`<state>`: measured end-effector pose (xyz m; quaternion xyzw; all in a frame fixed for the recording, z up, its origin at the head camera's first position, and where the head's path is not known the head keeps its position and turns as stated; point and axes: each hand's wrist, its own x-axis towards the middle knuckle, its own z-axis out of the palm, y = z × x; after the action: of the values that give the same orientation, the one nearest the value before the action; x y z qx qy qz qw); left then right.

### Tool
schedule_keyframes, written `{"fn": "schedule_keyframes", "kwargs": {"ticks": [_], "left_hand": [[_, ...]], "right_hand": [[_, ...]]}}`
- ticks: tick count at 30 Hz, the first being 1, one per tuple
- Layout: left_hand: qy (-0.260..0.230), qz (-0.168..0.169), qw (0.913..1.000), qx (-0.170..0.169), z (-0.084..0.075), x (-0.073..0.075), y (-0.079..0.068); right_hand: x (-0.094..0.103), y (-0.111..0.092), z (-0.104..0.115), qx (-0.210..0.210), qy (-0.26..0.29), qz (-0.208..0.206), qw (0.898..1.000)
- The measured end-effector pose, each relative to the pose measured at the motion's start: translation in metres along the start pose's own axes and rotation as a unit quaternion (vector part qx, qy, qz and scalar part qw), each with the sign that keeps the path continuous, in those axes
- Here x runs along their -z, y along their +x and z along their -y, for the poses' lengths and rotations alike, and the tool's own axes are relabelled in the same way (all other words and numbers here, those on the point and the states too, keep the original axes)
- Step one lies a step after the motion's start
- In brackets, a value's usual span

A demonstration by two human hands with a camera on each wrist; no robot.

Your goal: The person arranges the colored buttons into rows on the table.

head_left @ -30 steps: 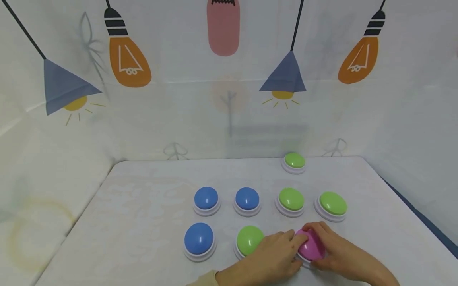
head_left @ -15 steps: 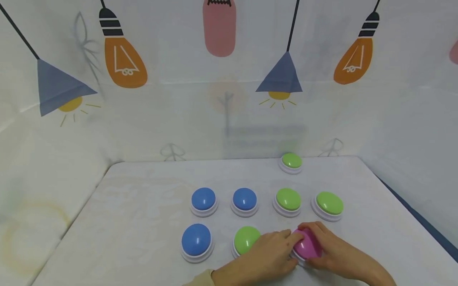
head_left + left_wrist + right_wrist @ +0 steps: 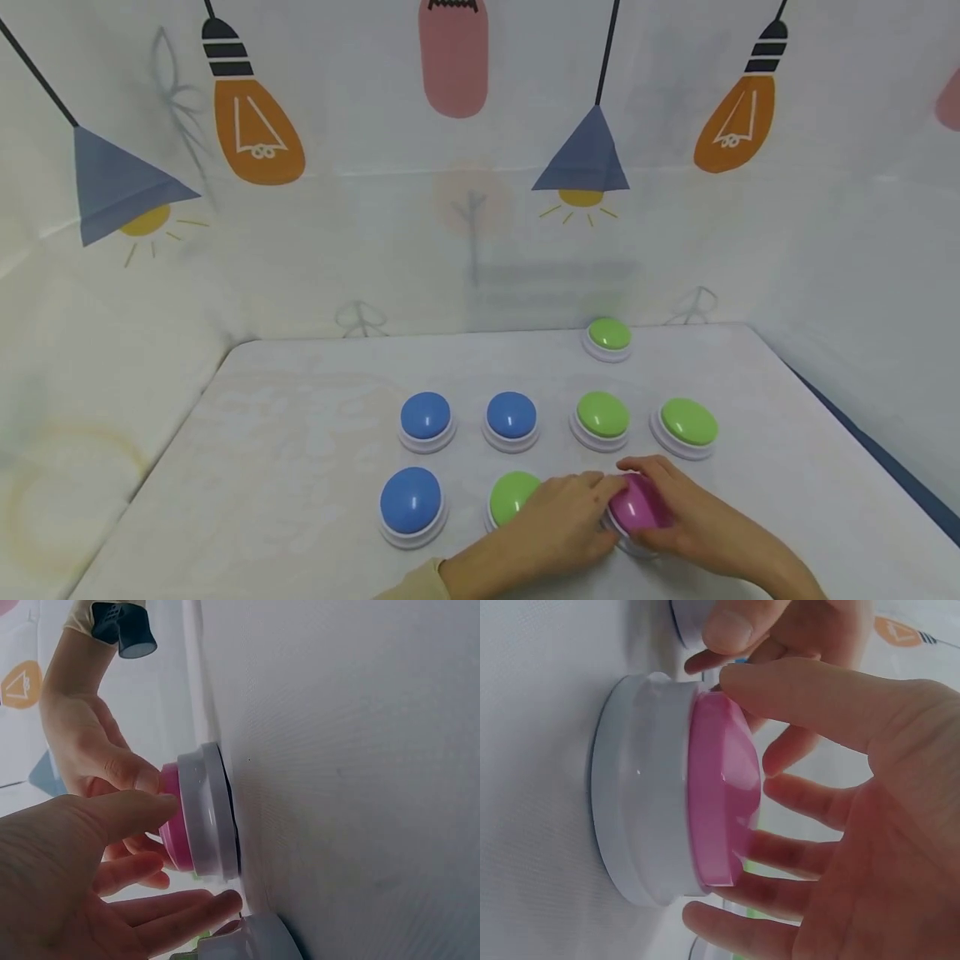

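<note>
A pink dome push button (image 3: 636, 505) on a white round base (image 3: 207, 817) sits on the white table, between both hands. My right hand (image 3: 701, 521) grips the dome from the right, thumb on the near side and fingers round the far side. From the left, my left hand (image 3: 558, 518) holds the dome's edge, its index finger over the top and its thumb low at the near side. In the right wrist view the pink dome (image 3: 724, 776) sits in its base, with fingertips along its rim. Behind the left hand, a green button (image 3: 513, 497) is partly hidden.
A large blue button (image 3: 410, 502) stands at the left front. In the row behind are two blue buttons (image 3: 425, 416) and two green buttons (image 3: 602, 414), with another green button (image 3: 609, 335) at the table's far edge. White printed cloth (image 3: 330, 250) encloses the table.
Both hands keep their hold while the pink button shifts slightly left and away from me. The head view has turned a little; the other buttons stay where they were.
</note>
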<state>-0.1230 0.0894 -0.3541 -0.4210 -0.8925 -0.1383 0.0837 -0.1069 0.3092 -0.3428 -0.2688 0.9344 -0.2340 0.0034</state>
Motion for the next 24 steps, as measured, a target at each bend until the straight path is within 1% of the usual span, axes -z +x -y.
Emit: {"fn": "schedule_keyframes", "kwargs": {"ticks": [2, 4, 6, 9, 11, 13, 15, 19, 24], "left_hand": [[-0.004, -0.003, 1.0000, 0.001, 0.001, 0.000, 0.000], [-0.014, 0.000, 0.9999, 0.004, 0.002, 0.001, 0.001], [-0.024, 0.007, 0.9996, 0.009, 0.003, 0.002, 0.001], [-0.036, 0.016, 0.9991, 0.015, 0.005, 0.003, 0.002], [-0.039, 0.016, 0.9990, 0.017, 0.006, 0.004, 0.004], [-0.042, 0.015, 0.9988, 0.018, 0.007, 0.005, 0.005], [-0.045, 0.011, 0.9987, 0.020, 0.007, 0.008, 0.008], [-0.053, 0.006, 0.9982, 0.026, 0.008, 0.014, 0.012], [-0.077, 0.036, 0.9955, 0.042, 0.013, 0.027, 0.017]], "right_hand": [[0.000, 0.001, 0.001, -0.003, 0.001, 0.000, 1.000], [0.002, 0.003, 0.002, -0.017, 0.005, 0.008, 1.000], [0.004, 0.004, 0.004, -0.036, 0.013, 0.017, 0.999], [0.010, 0.006, 0.007, -0.079, 0.037, 0.027, 0.996], [0.014, 0.008, 0.009, -0.105, 0.053, 0.024, 0.993], [0.019, 0.009, 0.011, -0.118, 0.068, 0.015, 0.991], [0.023, 0.010, 0.011, -0.112, 0.075, 0.001, 0.991], [0.029, 0.012, 0.012, -0.093, 0.072, -0.020, 0.993], [0.039, 0.014, 0.013, -0.099, 0.066, -0.026, 0.993]]}}
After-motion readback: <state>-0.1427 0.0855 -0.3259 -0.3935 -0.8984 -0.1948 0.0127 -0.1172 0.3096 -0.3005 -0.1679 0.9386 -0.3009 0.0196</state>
